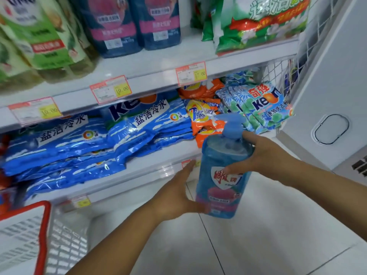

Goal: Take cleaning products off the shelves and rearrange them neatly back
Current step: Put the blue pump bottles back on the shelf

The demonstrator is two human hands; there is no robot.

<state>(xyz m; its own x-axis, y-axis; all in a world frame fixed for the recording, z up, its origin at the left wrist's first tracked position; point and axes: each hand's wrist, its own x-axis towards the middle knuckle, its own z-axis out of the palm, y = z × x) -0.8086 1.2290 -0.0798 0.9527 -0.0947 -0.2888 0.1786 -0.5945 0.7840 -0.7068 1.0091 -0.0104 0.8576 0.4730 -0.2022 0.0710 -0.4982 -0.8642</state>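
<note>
A blue pump bottle with a red-and-white shield label hangs in the air in front of the lower shelf. My right hand grips its upper body from the right, thumb across the label. My left hand holds the bottle's lower left side, fingers behind it. On the upper shelf stand two matching dark-blue bottles, green bottles at the left and green detergent bags at the right.
The lower shelf carries blue Keon bags, orange Tide bags and blue-green Keon bags. A red-rimmed white basket sits at the lower left. A white cabinet stands on the right, with white floor tiles below.
</note>
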